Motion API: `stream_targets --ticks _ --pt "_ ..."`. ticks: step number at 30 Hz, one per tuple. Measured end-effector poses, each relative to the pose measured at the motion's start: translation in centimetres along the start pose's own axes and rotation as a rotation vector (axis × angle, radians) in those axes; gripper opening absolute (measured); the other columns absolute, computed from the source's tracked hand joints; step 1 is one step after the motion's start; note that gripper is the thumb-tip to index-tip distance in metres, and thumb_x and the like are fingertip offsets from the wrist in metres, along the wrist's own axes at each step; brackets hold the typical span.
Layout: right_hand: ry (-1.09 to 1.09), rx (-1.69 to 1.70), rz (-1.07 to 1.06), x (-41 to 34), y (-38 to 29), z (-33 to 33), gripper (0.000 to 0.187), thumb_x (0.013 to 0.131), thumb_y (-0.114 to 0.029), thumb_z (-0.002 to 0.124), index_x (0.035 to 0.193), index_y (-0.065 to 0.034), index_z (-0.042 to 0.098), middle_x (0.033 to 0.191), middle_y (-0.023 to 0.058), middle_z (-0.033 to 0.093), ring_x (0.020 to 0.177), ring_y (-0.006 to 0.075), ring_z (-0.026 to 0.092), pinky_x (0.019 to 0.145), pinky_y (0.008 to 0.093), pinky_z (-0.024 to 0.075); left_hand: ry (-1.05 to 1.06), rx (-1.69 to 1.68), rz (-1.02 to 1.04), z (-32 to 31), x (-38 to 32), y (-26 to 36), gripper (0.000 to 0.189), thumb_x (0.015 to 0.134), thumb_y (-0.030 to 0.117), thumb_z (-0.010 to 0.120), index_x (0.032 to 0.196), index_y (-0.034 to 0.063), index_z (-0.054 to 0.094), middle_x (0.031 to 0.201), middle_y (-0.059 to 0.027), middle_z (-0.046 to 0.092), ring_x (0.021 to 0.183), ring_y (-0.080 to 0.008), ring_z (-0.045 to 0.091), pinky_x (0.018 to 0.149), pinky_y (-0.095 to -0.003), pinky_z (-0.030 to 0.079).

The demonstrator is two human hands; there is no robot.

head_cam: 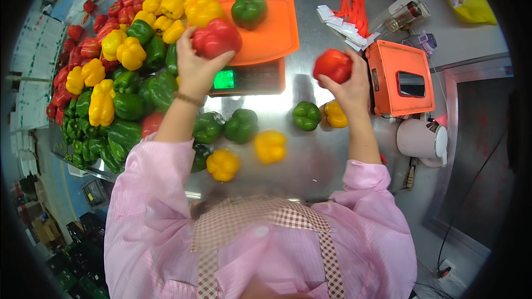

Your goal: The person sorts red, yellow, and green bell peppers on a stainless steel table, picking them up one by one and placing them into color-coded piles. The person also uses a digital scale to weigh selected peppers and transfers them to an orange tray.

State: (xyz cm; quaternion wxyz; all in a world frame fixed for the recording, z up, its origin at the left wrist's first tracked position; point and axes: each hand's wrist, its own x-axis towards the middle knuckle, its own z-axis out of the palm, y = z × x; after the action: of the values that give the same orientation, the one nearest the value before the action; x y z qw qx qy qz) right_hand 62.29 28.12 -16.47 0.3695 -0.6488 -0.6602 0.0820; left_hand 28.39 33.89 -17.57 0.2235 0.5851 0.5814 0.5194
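Observation:
My left hand [201,64] grips a large red bell pepper [217,38] over the left edge of an orange scale tray [274,29]. A green bell pepper [249,11] rests on that tray, and a yellow bell pepper [204,9] is at its left edge. The scale's display [223,79] is lit green. To the right of the scale, my right hand [351,85] holds a smaller red bell pepper [333,66] above the steel table. Below that hand lie a green bell pepper [306,116] and a yellow bell pepper [336,114].
Red, yellow and green peppers [129,106] are heaped at the left. Loose yellow peppers [270,146] lie nearer me. At the right are red strips [351,0] with white tags, an orange box [401,56] bearing a phone [411,84], and an electric kettle [417,138].

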Motion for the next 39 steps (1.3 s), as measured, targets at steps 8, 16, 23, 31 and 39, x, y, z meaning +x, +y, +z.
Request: stream_targets --ticks 8,16,23,31,39 --pt "-0.403 -0.144 0.118 -0.9 6.6 0.0 0.073 0.070 -0.024 0.086 0.133 -0.0062 0.053 0.130 0.0172 0.057 0.121 0.0351 0.057 0.102 0.0417 0.0470 0.001 0.430 0.189 2.4 1.1 -0.7 0.100 0.067 0.035 0.092 0.144 -0.0006 0.039 0.135 -0.0190 0.049 0.127 -0.0324 0.050 0.105 -0.0418 0.045" --pt "-0.373 0.019 -0.283 8.7 -0.5 3.2 0.071 0.078 -0.027 0.080 0.140 -0.0093 0.051 0.137 0.0172 0.057 0.130 0.0343 0.052 0.106 0.0410 0.0453 0.118 -0.191 -0.195 -1.4 4.8 -2.6 0.088 0.090 0.043 0.073 0.151 -0.0022 0.029 0.151 -0.0213 0.039 0.139 -0.0309 0.040 0.111 -0.0410 0.038" --pt "-0.356 0.047 -0.426 15.0 -7.0 14.3 0.088 0.071 -0.033 0.083 0.148 -0.0177 0.041 0.136 0.0174 0.055 0.123 0.0380 0.056 0.102 0.0437 0.0488 0.007 -0.427 -0.172 3.6 6.9 -4.4 0.080 0.096 0.035 0.067 0.153 -0.0052 0.026 0.151 -0.0207 0.040 0.139 -0.0282 0.040 0.114 -0.0363 0.034" --pt "0.035 0.308 -0.214 16.7 1.7 13.0 0.081 0.071 -0.033 0.085 0.140 -0.0088 0.050 0.132 0.0200 0.055 0.123 0.0356 0.055 0.103 0.0431 0.0464 -0.145 -0.579 -0.276 2.6 5.9 -3.2 0.082 0.097 0.038 0.064 0.156 -0.0003 0.022 0.154 -0.0179 0.037 0.143 -0.0245 0.035 0.116 -0.0343 0.031" --pt "-0.035 -0.021 0.060 14.5 15.1 12.2 0.085 0.070 -0.035 0.084 0.141 -0.0040 0.048 0.135 0.0249 0.053 0.124 0.0398 0.053 0.105 0.0446 0.0434 -0.092 -0.331 -0.284 1.3 4.1 -3.6 0.090 0.084 0.037 0.079 0.150 -0.0031 0.032 0.151 -0.0253 0.038 0.141 -0.0337 0.039 0.112 -0.0441 0.037"
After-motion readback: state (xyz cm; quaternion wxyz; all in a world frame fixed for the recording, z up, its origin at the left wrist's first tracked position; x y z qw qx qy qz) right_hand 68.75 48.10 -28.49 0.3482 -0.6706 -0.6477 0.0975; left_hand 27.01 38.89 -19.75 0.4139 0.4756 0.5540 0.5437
